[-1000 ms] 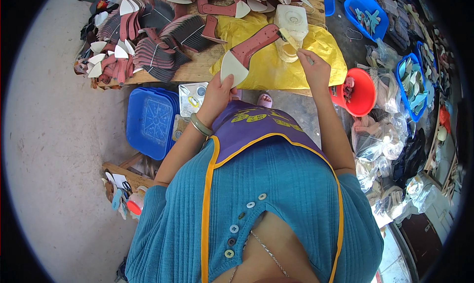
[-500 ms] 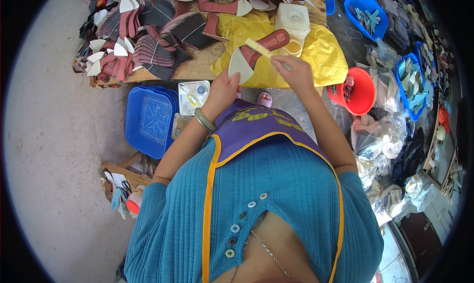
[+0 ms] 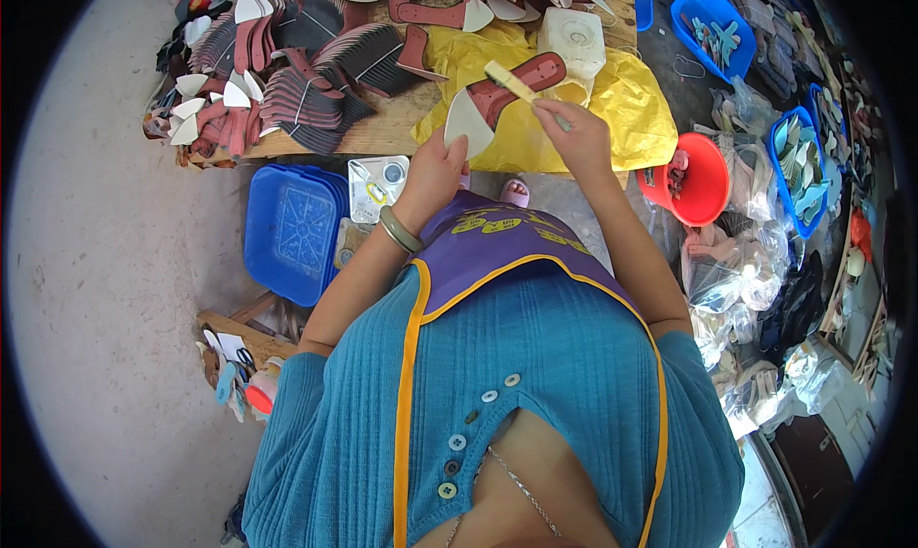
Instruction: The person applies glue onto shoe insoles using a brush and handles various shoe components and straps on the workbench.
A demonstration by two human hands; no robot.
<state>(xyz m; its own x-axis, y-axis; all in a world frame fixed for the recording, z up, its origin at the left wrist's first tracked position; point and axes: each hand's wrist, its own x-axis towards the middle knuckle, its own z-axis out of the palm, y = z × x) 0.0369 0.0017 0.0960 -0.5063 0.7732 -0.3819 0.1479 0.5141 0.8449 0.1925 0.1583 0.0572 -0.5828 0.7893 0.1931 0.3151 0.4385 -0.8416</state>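
Left grip [image 3: 432,173], thumb [image 3: 458,147] uppermost, and right grip [image 3: 578,142], both pinched, near each other (forearms [image 3: 639,242] angled inward)

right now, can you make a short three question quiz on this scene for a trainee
1. Which hand holds the pale brush?
2. True or false: the red bucket stands on the person's left.
3. Fill in: the left hand grips the red-and-white sole piece by its ____ end.

Key: 1. The right hand. 2. False; the red bucket is on the right. 3. White.
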